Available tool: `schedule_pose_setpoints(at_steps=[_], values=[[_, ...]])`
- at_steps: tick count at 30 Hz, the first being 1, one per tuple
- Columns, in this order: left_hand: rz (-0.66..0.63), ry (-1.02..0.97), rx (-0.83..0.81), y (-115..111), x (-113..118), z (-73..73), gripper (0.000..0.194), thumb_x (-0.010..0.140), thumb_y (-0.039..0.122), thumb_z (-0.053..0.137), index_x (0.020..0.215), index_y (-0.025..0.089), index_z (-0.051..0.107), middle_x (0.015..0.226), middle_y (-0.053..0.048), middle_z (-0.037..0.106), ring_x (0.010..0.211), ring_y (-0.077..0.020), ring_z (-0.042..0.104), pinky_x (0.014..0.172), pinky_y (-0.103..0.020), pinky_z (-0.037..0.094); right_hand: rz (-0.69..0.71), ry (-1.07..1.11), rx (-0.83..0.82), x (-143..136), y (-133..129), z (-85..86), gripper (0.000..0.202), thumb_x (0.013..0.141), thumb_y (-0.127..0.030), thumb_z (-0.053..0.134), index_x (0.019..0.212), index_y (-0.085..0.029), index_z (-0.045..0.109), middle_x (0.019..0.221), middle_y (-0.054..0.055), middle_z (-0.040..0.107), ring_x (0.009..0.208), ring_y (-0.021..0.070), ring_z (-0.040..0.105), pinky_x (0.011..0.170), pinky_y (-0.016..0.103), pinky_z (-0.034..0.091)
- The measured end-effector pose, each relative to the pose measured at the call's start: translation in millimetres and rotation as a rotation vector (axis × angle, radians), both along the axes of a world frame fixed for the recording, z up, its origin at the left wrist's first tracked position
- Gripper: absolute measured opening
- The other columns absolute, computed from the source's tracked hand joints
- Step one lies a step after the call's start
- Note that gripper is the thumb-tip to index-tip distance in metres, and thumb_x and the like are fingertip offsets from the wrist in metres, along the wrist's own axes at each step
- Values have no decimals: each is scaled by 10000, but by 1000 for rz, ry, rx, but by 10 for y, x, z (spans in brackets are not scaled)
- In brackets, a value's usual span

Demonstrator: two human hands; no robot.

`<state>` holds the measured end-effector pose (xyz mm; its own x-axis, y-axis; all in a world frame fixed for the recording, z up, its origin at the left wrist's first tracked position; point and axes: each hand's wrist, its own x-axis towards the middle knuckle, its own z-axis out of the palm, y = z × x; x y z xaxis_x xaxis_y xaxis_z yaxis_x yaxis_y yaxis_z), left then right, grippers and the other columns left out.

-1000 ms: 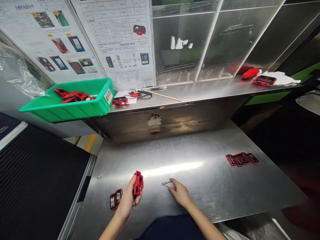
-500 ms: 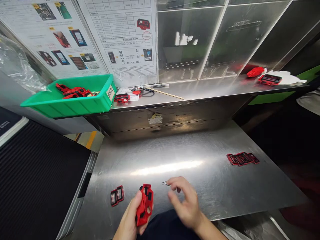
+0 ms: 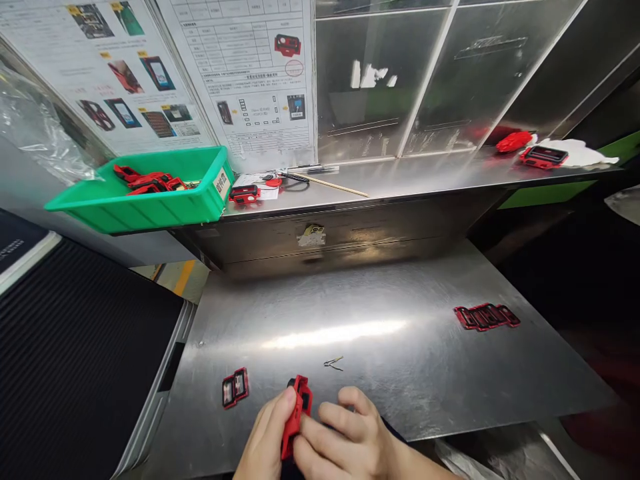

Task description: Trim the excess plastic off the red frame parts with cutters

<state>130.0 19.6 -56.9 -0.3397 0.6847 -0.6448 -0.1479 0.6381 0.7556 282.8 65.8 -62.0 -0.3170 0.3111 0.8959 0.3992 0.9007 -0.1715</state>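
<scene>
My left hand [image 3: 267, 437] is closed around a red plastic casing [image 3: 299, 407] with black parts, held tilted on edge above the near side of the metal table. Against the casing's lower right side are the fingertips of my right hand [image 3: 345, 437], thumb and fingers curled in; its index finger is bent and stands off the casing. Part of the casing is hidden by both hands. Just beyond them, a small plier-like metal tool [image 3: 333, 364] lies on the table. To the left lie two red-and-black frames [image 3: 235, 387], side by side.
Several red-and-black frames [image 3: 487, 317] lie in a row on the table's right. On the raised shelf stand a green bin [image 3: 165, 213] of red parts, a red casing [image 3: 245, 194], a thin wooden stick [image 3: 333, 185] and, far right, another casing [image 3: 544, 157] by a white cloth [image 3: 580, 152].
My right hand has come away from the plier-like tool, moving left and nearer, and its fingers now touch the casing. The casing has turned more on edge in my left hand.
</scene>
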Motion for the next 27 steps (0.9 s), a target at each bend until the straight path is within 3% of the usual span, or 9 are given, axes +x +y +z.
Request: schedule_pose_setpoints(at_steps=[6, 10, 14, 19, 22, 24, 27], values=[[-30, -36, 35, 3, -21, -6, 340, 634, 520, 708, 713, 190, 718, 886, -78, 724, 1067, -330, 567, 842, -369, 514, 9, 77, -4, 80, 6, -35, 191, 897, -219, 609, 724, -189, 685, 672, -41, 672, 728, 105, 544, 632, 275, 408], [-1, -50, 48, -1, -37, -19, 312, 629, 480, 726, 734, 186, 724, 981, -74, 715, 1130, -325, 531, 845, -357, 512, 36, 95, -37, 53, 12, -35, 259, 936, -301, 562, 732, -181, 667, 762, -21, 690, 765, 111, 574, 643, 282, 426], [31, -48, 42, 12, -16, 31, 354, 630, 517, 713, 742, 182, 732, 1011, -76, 712, 1123, -301, 539, 896, -341, 479, -3, 184, -30, -4, 9, -30, 352, 956, -355, 518, 671, -171, 614, 708, -10, 667, 717, 111, 577, 645, 275, 440], [11, -43, -121, 35, 83, 139, 504, 600, 641, 656, 769, 170, 718, 740, -58, 715, 816, -265, 628, 732, -342, 503, -89, 337, -85, -5, -40, -83, 333, 968, -274, 467, 659, -160, 511, 486, -19, 486, 499, 113, 437, 494, 265, 350], [-2, 13, -120, 20, 110, 127, 532, 621, 666, 616, 792, 172, 714, 737, -66, 715, 799, -267, 631, 741, -351, 503, -23, 311, -450, 11, -66, -85, 396, 972, -357, 390, 628, -173, 459, 476, -32, 403, 455, 106, 366, 459, 263, 274], [-7, 51, -50, -4, 110, 97, 500, 643, 647, 620, 806, 184, 720, 855, -87, 728, 924, -292, 625, 828, -360, 494, 118, 261, -872, -2, -71, -65, 414, 891, -405, 488, 555, -183, 393, 458, -55, 340, 431, 88, 337, 438, 238, 255], [-45, 113, 52, -33, 128, 95, 445, 665, 616, 628, 825, 214, 732, 1028, -74, 715, 1091, -303, 564, 966, -354, 428, 321, 228, -1411, -52, -62, -33, 377, 736, -282, 576, 479, -182, 318, 430, -74, 277, 405, 61, 274, 394, 207, 198]])
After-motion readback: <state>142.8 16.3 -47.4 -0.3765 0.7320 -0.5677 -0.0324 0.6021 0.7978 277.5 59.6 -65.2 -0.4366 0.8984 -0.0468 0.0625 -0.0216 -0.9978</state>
